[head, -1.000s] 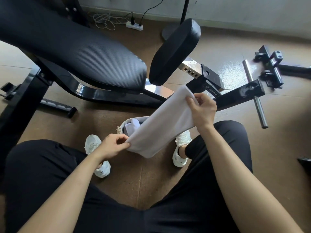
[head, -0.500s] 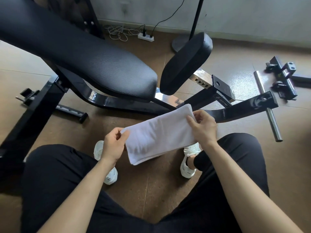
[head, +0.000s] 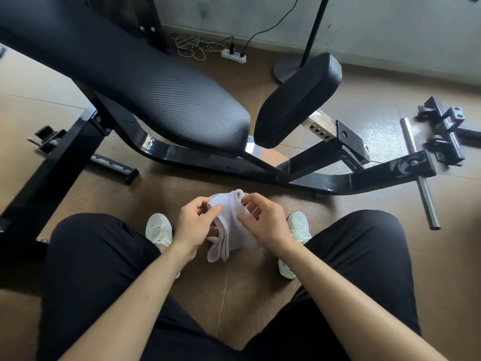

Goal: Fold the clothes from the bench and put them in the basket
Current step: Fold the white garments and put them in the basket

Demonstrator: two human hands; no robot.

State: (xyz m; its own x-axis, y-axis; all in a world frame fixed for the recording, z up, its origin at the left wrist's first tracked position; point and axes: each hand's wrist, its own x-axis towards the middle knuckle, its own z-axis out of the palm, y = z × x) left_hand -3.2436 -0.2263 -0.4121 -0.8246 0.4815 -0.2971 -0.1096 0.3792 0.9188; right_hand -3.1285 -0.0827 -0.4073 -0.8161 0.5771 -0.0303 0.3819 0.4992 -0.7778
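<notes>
Fingers (head: 217,208) of left hand (head: 194,225) and right hand (head: 268,225) pinch white cloth (head: 234,235) | risk: hanging layers slip, fold unravels | basket unseen

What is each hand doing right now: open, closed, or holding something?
Left hand: closed, pinching the folded white cloth.
Right hand: closed, gripping the same cloth.
</notes>
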